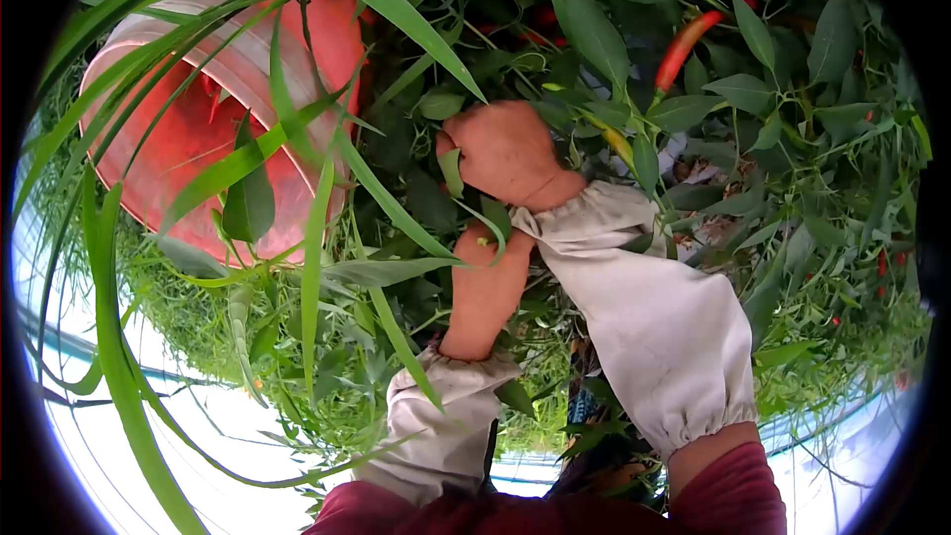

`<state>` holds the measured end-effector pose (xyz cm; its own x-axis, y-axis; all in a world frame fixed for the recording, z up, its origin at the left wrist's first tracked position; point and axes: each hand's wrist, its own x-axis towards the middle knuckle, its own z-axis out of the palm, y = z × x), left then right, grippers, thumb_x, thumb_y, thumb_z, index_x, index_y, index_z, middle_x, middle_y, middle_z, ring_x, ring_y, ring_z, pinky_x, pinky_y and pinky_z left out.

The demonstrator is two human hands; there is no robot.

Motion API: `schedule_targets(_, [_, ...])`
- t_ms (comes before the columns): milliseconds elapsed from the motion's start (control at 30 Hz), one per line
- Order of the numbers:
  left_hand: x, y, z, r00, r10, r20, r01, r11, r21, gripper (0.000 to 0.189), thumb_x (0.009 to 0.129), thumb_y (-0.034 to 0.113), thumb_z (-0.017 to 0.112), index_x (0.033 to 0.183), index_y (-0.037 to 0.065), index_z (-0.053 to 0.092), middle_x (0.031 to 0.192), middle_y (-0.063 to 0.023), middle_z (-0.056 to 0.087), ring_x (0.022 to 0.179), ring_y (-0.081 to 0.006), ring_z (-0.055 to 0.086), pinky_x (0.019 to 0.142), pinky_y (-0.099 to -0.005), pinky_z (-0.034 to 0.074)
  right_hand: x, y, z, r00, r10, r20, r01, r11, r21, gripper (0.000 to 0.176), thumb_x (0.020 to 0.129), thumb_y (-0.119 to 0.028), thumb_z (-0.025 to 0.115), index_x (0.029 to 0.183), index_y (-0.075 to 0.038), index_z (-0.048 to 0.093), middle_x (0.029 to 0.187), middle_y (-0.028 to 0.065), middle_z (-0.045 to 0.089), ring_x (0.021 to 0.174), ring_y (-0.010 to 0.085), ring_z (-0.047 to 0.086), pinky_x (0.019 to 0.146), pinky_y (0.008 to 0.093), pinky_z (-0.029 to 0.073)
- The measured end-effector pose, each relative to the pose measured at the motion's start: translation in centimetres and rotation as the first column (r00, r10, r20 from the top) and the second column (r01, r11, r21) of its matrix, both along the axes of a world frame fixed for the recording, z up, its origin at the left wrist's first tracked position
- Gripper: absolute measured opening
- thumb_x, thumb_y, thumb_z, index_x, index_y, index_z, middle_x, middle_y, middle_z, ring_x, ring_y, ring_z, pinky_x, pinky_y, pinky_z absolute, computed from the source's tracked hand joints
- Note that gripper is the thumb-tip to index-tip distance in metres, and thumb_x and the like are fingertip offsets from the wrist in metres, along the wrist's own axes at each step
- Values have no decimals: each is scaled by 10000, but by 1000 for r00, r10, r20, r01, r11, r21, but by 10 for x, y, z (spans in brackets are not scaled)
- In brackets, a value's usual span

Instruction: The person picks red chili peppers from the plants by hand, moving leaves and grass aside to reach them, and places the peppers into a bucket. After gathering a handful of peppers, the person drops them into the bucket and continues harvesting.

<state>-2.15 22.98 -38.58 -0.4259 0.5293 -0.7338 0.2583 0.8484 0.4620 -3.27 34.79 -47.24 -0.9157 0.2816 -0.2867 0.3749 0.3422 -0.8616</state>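
Observation:
My right hand (pixel 510 154) is closed among the pepper plant's leaves, its back towards me and its fingers curled down out of sight. Just below it, my left hand (pixel 485 272) also looks curled, with leaves crossing it and covering most of its fingers. Whatever either hand grips is hidden. To the right of my right hand, a yellowish-green pepper (pixel 614 142) hangs on the plant. Farther up, a ripe red chili pepper (pixel 686 50) points up and to the right.
A tipped red bucket (pixel 253 183) with a pale rim lies at the left, red peppers (pixel 211 94) inside it. Long grass blades (pixel 406 20) cross in front of the bucket and near my hands. Dense pepper foliage (pixel 753 94) surrounds them, with pale ground sheeting (pixel 218 446) at lower left.

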Motion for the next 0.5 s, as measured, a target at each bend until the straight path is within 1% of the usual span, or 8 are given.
schedule_targets(33, [-7,7,1,863,491,118,-493,870,-14,163,822,148,565,773,9,634,780,-136,643,793,-301,623,851,-408,467,-2,14,15,997,36,62,-39,998,52,154,737,-212,619,671,-78,654,647,131,629,621,327,635,565,434,497])
schedule_targets(67, [-13,11,0,491,845,214,-853,516,-80,144,835,125,549,826,13,640,818,-92,636,830,-246,615,787,-375,469,-2,25,28,990,68,126,-81,991,104,178,731,-217,623,637,-68,639,640,131,625,611,323,631,553,425,493])
schedule_targets(100, [-8,-4,-15,117,971,209,-987,137,-81,225,837,102,523,1026,32,623,984,-59,637,961,-192,587,873,-345,445,-1,33,42,990,67,125,-81,991,106,178,731,-217,623,637,-68,639,640,131,625,611,323,631,553,425,493])
schedule_targets(200, [-30,11,1,-97,866,491,-995,-80,-54,380,974,287,458,1270,55,508,1223,-86,586,1135,-222,549,997,-373,420,18,34,70,988,147,-45,-140,981,137,187,702,-190,653,598,-40,611,604,150,590,575,332,604,531,420,481])
schedule_targets(233, [-32,-2,-7,-20,757,654,-1000,-25,-2,419,1005,376,409,1268,71,525,1225,-97,591,1148,-237,544,1014,-394,416,20,24,71,993,93,-68,-78,977,201,184,686,-195,665,595,-44,613,593,135,589,569,325,605,522,420,479])
schedule_targets(267, [-39,7,1,-161,759,631,-987,-126,-101,399,987,354,476,1258,69,539,1206,-87,602,1127,-229,557,981,-395,447,21,15,75,995,41,-94,-15,965,261,181,669,-200,677,592,-49,614,582,121,587,563,317,607,512,421,477])
schedule_targets(300, [-34,-3,-4,-143,797,587,-985,-57,-163,379,989,342,493,1243,64,542,1196,-90,607,1108,-221,568,962,-385,460,28,12,79,982,183,-38,-172,965,198,93,649,-140,629,599,-69,661,606,117,630,628,308,652,571,406,512])
schedule_targets(500, [-19,-45,1,-140,727,673,-968,42,-246,282,963,206,551,1198,49,561,1082,-112,648,934,-200,637,813,-355,535,40,-8,104,970,209,124,-223,968,118,136,620,-217,690,595,-91,649,568,100,604,531,283,631,474,395,483])
